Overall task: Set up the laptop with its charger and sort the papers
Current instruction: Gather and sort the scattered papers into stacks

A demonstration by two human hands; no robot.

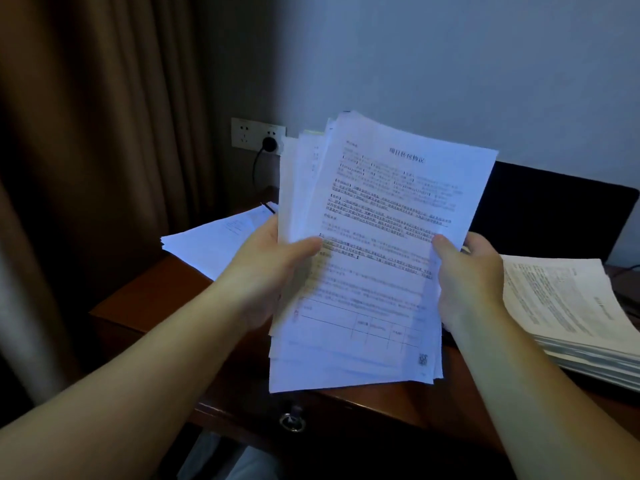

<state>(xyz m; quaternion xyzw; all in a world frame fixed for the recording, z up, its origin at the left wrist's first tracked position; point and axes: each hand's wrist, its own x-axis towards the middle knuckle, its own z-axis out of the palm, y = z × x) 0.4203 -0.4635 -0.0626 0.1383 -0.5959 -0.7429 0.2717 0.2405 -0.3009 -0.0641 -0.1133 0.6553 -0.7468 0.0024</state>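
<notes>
In a dim room beside a brown curtain [104, 133], a wooden surface [145, 299] carries two paper piles [571, 306] and an open laptop [554, 209]. A left hand [263, 268] and right hand [474, 271] grip an uneven sheaf of printed papers [374, 258] above it, thumbs on top. Tapping the sheaf's edges square before dealing sheets out would likely keep the sorting tidy.

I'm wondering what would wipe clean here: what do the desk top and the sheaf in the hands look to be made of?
The desk looks like reddish-brown wood or veneer with a smooth, faintly glossy finish; a soft sheen runs along its front edge. The held sheaf is thin matte white printed paper: loose sheets fan out unevenly at the edges.
</notes>
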